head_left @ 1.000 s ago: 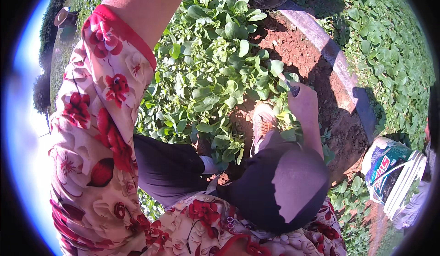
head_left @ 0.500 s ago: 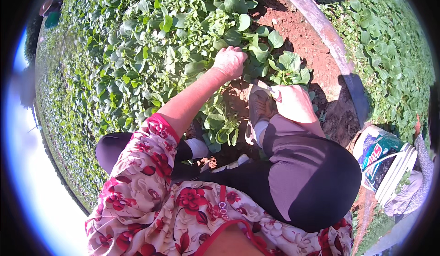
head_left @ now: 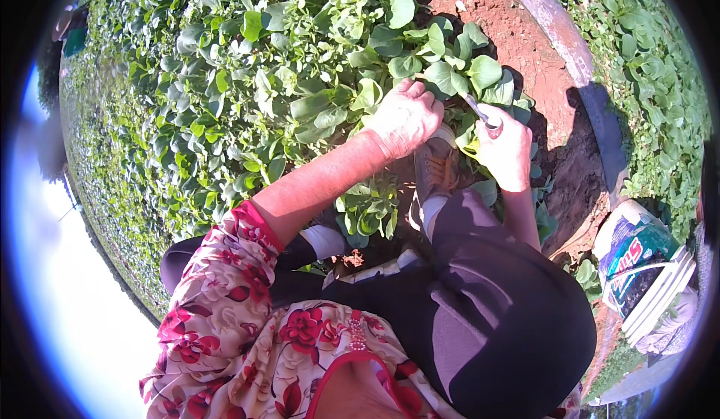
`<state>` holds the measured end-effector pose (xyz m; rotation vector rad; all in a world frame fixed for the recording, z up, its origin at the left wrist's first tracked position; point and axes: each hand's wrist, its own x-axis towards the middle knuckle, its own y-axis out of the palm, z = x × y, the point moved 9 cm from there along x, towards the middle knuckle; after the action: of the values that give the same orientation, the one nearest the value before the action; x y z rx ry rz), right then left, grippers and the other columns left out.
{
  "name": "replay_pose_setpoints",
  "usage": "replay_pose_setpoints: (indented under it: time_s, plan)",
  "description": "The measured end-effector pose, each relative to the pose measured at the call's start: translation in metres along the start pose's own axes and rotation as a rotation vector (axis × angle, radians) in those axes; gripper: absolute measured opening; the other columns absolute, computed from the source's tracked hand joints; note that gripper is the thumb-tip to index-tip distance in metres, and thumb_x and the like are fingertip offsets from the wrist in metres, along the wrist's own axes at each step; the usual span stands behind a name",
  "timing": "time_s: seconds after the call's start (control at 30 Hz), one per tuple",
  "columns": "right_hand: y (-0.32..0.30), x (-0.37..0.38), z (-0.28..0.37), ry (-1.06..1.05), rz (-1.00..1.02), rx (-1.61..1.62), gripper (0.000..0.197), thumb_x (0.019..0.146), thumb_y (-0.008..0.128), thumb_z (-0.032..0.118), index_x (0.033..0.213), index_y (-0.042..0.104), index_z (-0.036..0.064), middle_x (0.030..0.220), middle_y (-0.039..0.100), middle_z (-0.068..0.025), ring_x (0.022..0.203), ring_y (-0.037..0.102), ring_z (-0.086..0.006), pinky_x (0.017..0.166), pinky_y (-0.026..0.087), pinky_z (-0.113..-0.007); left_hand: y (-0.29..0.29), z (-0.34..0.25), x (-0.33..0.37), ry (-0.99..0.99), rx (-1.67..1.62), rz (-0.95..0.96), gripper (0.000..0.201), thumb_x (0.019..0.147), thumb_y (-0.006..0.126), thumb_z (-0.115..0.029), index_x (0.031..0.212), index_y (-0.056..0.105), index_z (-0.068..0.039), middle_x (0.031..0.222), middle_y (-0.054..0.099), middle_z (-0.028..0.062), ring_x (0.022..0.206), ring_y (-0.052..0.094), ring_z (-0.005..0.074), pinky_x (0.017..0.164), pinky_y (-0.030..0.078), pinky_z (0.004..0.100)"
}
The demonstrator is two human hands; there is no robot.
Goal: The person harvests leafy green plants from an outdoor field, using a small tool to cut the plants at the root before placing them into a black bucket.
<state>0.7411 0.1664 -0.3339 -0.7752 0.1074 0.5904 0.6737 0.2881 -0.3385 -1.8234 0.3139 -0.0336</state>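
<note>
My left hand (head_left: pixel 405 117) is closed around the stems of a leafy green plant (head_left: pixel 442 63) low in the bed, knuckles up. My right hand (head_left: pixel 504 145) sits just to its right, gripping a small knife (head_left: pixel 478 111) whose metal blade points up-left toward the plant's base. Both hands are above my brown shoe (head_left: pixel 436 170). My bent knee in dark trousers (head_left: pixel 495 299) fills the lower middle, and a red floral sleeve (head_left: pixel 232 299) covers my left upper arm.
Dense green leafy plants (head_left: pixel 225 96) cover the bed to the left and top. Bare red soil (head_left: pixel 525 44) runs along the right, edged by a grey pipe (head_left: pixel 570 44). A printed sack (head_left: pixel 637 261) stands at the lower right. Another person (head_left: pixel 71 33) is far off at the upper left.
My left hand has come in from farther left and closed on the plant stems beside the right hand. The view has tilted slightly; the right hand with the knife stays near my shoe.
</note>
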Motion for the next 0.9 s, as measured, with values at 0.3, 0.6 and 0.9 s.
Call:
replay_pose_setpoints:
  time_s: [0.3,0.6,0.9]
  plan:
    - [-0.001,-0.035,-0.001,0.102,0.127,-0.136,0.031,0.07,0.061,0.009,0.101,0.064,0.0084,0.075,0.062,-0.0155,0.072,0.063,-0.0337,0.064,0.05,-0.038,0.076,0.048,0.027,-0.516,-0.145,0.418,0.026,0.081,0.053,-0.023,0.098,0.065,-0.008,0.102,0.065,0.013,0.097,0.063,0.0256,0.079,0.051,0.0364]
    - [0.029,-0.023,-0.005,0.125,0.088,0.011,0.026,0.075,0.056,0.008,0.1,0.065,0.0057,0.078,0.063,-0.0203,0.076,0.063,-0.0372,0.066,0.05,-0.04,0.143,0.082,0.022,-0.437,0.116,0.361,0.016,0.077,0.057,-0.019,0.084,0.071,-0.015,0.085,0.069,0.006,0.076,0.067,0.0219,0.054,0.051,0.0408]
    - [0.024,-0.024,-0.014,-0.137,0.021,-0.142,0.028,0.073,0.059,0.008,0.101,0.063,0.0085,0.084,0.064,-0.016,0.076,0.062,-0.0364,0.065,0.05,-0.043,0.112,0.047,0.028,-0.401,0.18,0.639,0.019,0.082,0.059,-0.023,0.097,0.067,-0.014,0.091,0.066,0.0031,0.084,0.065,0.02,0.065,0.049,0.0338]
